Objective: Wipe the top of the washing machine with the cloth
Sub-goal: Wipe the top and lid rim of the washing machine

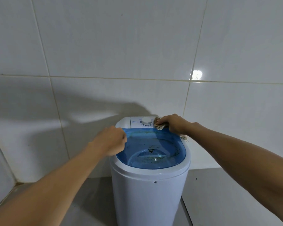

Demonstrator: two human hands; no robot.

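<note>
A small white washing machine (147, 190) stands in the middle, topped by a translucent blue lid (152, 150) with dark grime on it. Behind the lid is a white control panel with a round dial (146, 122). My right hand (174, 123) presses a beige cloth (160, 126) onto the panel's right end, just right of the dial, at the lid's back edge. A frayed bit of the cloth hangs out below the hand. My left hand (112, 140) rests with curled fingers on the lid's left back corner, gripping its edge.
White tiled wall (137, 54) rises right behind the machine. A grey floor or ledge (91, 201) lies to the left, and a white raised surface (227, 193) sits to the right. Another tiled wall closes the far left corner.
</note>
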